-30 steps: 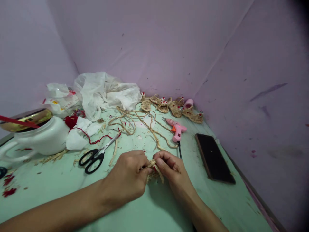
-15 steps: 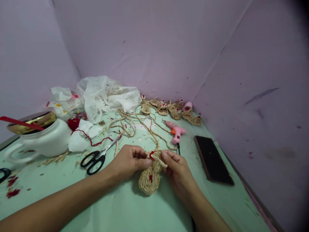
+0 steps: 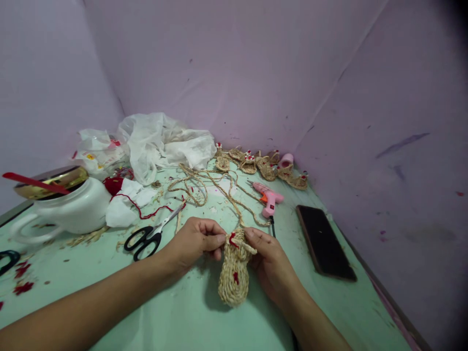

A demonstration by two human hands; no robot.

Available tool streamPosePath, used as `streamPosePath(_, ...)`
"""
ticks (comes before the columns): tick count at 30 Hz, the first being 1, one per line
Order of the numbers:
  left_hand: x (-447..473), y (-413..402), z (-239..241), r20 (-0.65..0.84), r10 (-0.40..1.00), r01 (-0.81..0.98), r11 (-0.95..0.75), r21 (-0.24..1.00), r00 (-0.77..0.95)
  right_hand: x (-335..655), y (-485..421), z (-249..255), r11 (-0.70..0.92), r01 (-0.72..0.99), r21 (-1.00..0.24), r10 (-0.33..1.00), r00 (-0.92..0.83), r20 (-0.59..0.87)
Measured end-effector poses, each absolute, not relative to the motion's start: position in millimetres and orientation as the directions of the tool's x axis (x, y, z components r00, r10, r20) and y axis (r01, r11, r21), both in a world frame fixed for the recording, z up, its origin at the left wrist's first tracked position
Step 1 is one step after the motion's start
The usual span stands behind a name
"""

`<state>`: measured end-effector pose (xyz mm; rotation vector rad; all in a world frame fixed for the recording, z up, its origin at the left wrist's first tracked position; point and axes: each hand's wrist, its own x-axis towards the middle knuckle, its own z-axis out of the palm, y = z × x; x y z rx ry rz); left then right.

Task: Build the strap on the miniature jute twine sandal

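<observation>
A small slipper sole of coiled straw braid (image 3: 234, 287) hangs between my two hands, its rounded end toward me. Bits of red yarn (image 3: 233, 240) show on its upper and lower parts, and a short pale strap crosses the upper part. My left hand (image 3: 204, 238) pinches the left edge of its upper end with thumb and fingers. On the right edge, my right hand (image 3: 265, 248) grips with the thumb on top; its other fingers are partly hidden behind. From the sole's far end a long straw braid (image 3: 230, 195) runs back across the table.
Black-handled scissors (image 3: 148, 239) lie left of my hands. A pink glue gun (image 3: 269, 197) and a phone (image 3: 325, 241) are on the right. Finished little slippers (image 3: 266, 168) line the back wall beside plastic bags (image 3: 164, 146). A white pot (image 3: 78, 204) and red yarn ball (image 3: 113, 185) stand left.
The sole has tipped so its near end hangs lower and slightly right, showing more of its face. My left thumb has drawn back to its edge; the view has shifted slightly.
</observation>
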<state>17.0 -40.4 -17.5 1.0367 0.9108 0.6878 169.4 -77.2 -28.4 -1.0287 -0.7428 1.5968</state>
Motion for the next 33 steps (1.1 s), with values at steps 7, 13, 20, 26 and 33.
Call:
streamPosePath(7,22,-42,-16,-0.333,0.894,-0.149,0.389,0.909,0.301,161,-82,-27,-0.172,-0.535,-0.827,0.985,-0.119,-0.127)
streamPosePath(13,24,-52,-8,-0.265,0.894,0.016,0.279,0.96,0.361,158,-83,-34,-0.237,-0.491,-0.838,0.971,-0.102,-0.214)
streamPosePath(20,18,-50,-18,-0.412,0.652,-0.203,0.657,0.726,0.636,159,-87,-29,-0.313,-0.545,-0.778,0.949,-0.208,-0.236)
streamPosePath(26,17,-48,-16,-0.49,0.523,-0.183,0.791,0.584,0.697,158,-87,-35,-0.268,-0.574,-0.774,0.963,-0.189,-0.193)
streamPosePath(33,19,-48,-6,-0.231,0.944,0.036,0.23,0.973,0.235,155,-83,-35,-0.23,-0.585,-0.778,0.969,-0.063,-0.239)
